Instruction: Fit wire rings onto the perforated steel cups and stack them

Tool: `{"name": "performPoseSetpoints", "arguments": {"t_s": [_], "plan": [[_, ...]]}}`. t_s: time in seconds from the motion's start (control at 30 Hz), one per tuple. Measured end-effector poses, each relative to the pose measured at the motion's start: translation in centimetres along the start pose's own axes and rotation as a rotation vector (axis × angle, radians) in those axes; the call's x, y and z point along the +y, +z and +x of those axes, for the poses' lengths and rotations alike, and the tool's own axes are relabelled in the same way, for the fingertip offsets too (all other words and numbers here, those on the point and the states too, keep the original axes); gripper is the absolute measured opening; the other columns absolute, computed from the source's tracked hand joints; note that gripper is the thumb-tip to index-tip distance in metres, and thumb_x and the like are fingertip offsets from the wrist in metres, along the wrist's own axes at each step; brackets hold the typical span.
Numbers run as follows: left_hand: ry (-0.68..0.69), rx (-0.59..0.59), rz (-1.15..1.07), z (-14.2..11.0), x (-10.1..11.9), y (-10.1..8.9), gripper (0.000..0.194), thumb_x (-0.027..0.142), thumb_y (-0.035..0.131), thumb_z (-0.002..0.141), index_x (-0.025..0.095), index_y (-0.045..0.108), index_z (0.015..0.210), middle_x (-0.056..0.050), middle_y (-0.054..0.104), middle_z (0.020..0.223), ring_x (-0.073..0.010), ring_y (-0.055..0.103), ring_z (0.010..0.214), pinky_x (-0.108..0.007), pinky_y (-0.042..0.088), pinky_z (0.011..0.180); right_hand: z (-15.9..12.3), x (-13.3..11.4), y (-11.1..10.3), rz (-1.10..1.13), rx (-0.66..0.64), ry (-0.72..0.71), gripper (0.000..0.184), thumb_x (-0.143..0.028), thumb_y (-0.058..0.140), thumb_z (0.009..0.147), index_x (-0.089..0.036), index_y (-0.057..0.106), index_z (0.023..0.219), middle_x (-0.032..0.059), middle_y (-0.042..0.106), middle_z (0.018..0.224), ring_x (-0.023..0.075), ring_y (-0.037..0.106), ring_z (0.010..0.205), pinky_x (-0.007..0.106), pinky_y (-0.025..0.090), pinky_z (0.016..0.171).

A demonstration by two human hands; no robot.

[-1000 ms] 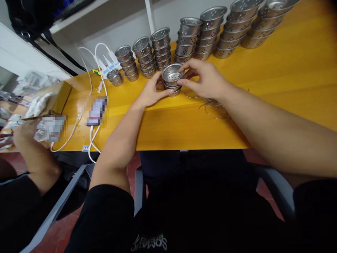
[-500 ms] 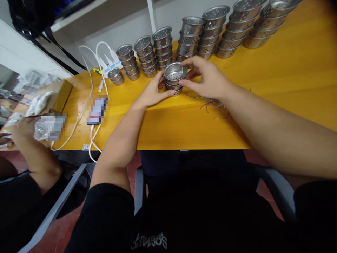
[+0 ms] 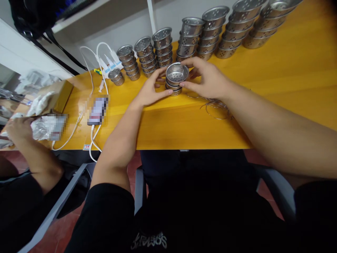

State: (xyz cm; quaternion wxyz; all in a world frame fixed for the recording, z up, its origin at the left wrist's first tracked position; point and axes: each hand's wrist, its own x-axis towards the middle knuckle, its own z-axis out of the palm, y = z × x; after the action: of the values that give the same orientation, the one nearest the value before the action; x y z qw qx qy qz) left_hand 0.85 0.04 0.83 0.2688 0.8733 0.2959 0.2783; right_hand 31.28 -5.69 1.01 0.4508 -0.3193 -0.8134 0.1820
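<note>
A short stack of perforated metal cups (image 3: pixel 175 78) stands on the yellow table (image 3: pixel 184 123) in front of me. My left hand (image 3: pixel 151 89) curls round the stack's left side, thumb and fingers touching the lower cups. My right hand (image 3: pixel 209 79) grips the top cup from the right, fingers closed on its rim. Thin wire rings (image 3: pixel 214 107) lie on the table just under my right wrist.
Several taller stacks of the same metal cups (image 3: pixel 189 38) line the table's far edge. A phone (image 3: pixel 98 110) with white cables and a power strip (image 3: pixel 109 65) lie at left. Another person's hand (image 3: pixel 18 128) holds crumpled white packaging at the far left.
Both hands stayed on the cup stack, shifting slightly away from me. The person at left drew their hand and packaging a little further left.
</note>
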Motion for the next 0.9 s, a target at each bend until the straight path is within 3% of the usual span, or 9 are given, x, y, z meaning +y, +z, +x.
{"name": "performPoseSetpoints", "arguments": {"t_s": [0.17,0.3,0.5,0.77,0.9], "plan": [[0.014,0.046,0.032,0.5,0.3,1.0,0.106,0.097,0.074,0.092,0.023,0.056,0.166,-0.019,0.072,0.162,-0.0381,0.07,0.154,-0.063,0.05,0.14,0.0,-0.3,0.1,0.015,0.025,0.09,0.071,-0.078,0.086,0.102,-0.042,0.067,0.16,0.0086,0.074,0.154,0.0394,0.08,0.12,0.072,0.071,0.111],[0.021,0.039,-0.026,0.6,0.8,1.2,0.1,0.095,0.074,0.094,0.022,0.059,0.16,-0.018,0.075,0.157,-0.0358,0.074,0.148,-0.062,0.053,0.137,0.1,-0.1,0.4,0.007,0.054,0.066,0.069,-0.08,0.084,0.104,-0.033,0.072,0.153,0.0111,0.077,0.147,0.0368,0.082,0.11,0.067,0.073,0.105],[0.012,0.005,-0.053,0.5,0.9,1.1,0.101,0.094,0.074,0.095,0.02,0.057,0.162,-0.02,0.073,0.16,-0.0367,0.073,0.151,-0.065,0.052,0.139,0.3,0.3,0.6,0.008,0.074,0.07,0.065,-0.089,0.08,0.101,-0.033,0.077,0.133,0.0097,0.08,0.131,0.0349,0.082,0.103,0.064,0.073,0.102],[0.033,0.032,-0.021,0.6,-0.6,1.1,0.108,0.097,0.075,0.091,0.024,0.049,0.165,-0.02,0.068,0.164,-0.0369,0.07,0.154,-0.063,0.052,0.138,0.1,0.0,0.4,0.029,0.056,0.109,0.061,-0.088,0.081,0.101,-0.037,0.078,0.135,0.0089,0.079,0.134,0.0368,0.081,0.11,0.069,0.071,0.108],[0.048,0.014,-0.028,0.6,-0.9,1.3,0.106,0.094,0.074,0.095,0.024,0.046,0.169,-0.02,0.066,0.167,-0.0368,0.068,0.157,-0.063,0.05,0.141,0.0,-0.4,0.3,0.004,0.045,0.131,0.06,-0.087,0.079,0.103,-0.038,0.078,0.139,0.0073,0.079,0.138,0.0354,0.081,0.112,0.065,0.072,0.111]]}}
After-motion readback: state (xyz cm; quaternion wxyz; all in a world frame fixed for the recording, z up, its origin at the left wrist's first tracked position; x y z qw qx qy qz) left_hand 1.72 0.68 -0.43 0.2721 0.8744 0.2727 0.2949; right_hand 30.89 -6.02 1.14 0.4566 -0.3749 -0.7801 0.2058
